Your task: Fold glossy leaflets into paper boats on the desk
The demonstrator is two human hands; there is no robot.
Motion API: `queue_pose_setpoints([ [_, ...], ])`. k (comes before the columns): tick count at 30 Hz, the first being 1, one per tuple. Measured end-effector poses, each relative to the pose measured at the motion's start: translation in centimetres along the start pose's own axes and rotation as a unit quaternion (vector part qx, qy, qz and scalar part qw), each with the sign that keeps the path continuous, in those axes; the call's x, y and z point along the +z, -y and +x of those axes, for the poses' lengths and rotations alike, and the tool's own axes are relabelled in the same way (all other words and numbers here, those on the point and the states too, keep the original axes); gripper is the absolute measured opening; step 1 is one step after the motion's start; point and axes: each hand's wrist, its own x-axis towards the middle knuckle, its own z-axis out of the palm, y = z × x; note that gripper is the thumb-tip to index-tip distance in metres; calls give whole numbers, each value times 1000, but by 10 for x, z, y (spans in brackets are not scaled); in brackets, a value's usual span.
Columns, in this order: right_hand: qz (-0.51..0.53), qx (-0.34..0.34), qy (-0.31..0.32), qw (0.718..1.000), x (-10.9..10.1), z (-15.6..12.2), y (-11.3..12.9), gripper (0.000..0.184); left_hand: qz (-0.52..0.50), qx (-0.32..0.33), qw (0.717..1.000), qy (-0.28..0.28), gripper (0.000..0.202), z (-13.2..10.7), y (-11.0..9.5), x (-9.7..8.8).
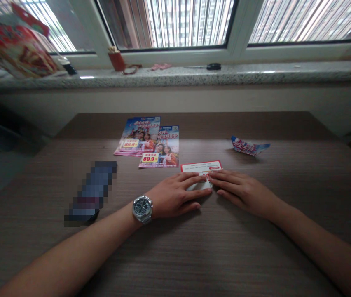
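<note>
A white paper leaflet with a red border (198, 166) lies on the table in front of me, partly hidden under my fingers. My left hand (175, 194), with a metal watch (142, 209) on its wrist, rests flat on the leaflet, fingers spread. From the other side my right hand (245, 189) lays its outstretched fingers on the leaflet's right part. The fingertips of both hands nearly meet. Beyond my right hand stands a folded paper (249, 147) in blue and pink, its ends raised off the table.
Several blue and pink flyers (140, 134) overlap at the back left, one flyer (166, 154) nearest me. A pixelated phone-like object (92, 192) lies left of my forearm. Behind the brown table (225, 255), a stone windowsill (169, 78) holds scissors (213, 66) and a red package (17, 47).
</note>
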Motion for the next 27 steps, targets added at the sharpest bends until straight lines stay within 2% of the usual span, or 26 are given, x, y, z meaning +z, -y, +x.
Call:
queue_pose_setpoints([
  [6,6,6,19,1000,0,-2,-4,44,1,14,1000,-3,50,1,3,-3],
  [14,-1,-3,24,1000,0,-2,-6,46,26,52,996,-67,37,0,9,-6],
  [18,-11,-11,29,999,-1,-2,-4,42,32,67,994,-81,27,2,8,-8],
  [27,-34,-57,44,997,-2,-4,-3,39,19,45,995,-86,20,2,7,-7],
])
